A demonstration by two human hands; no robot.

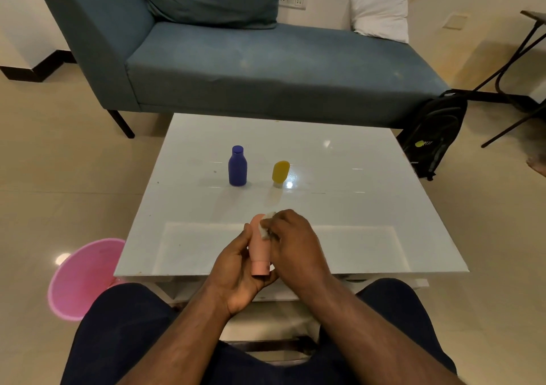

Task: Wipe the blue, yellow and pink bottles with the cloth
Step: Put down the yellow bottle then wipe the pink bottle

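**A:** From the head camera, where are we with the wiping?

**B:** We have the pink bottle (258, 247) in hand over the near edge of the white table (369, 207). Our left hand (236, 269) has its fingers curled round the bottle's lower part, cap end toward us. Our right hand (295, 238) pinches the small pale cloth (266, 225) and presses it against the bottle's upper part.

**A:** So the pink one is being wiped now. And the others?

**B:** The blue bottle (237, 166) stands upright near the middle of the table, and the yellow bottle (280, 172) stands just to its right, cap down, the two clearly apart. Neither is touched by us.

**A:** Can we tell whether those two are done?

**B:** No. Nothing on their surfaces shows us wiped or unwiped. We judge the pink bottle is mid-wipe, with the cloth near its top and its lower half and cap hidden partly by our left hand.

**A:** What is left, then?

**B:** At the least, finishing the pink bottle and setting it down; possibly blue and yellow too.

**A:** Anything else about?

**B:** A pink bucket (79, 278) on the floor at our left, a blue sofa (236, 59) beyond the table, and a black backpack (434, 136) leaning by it.
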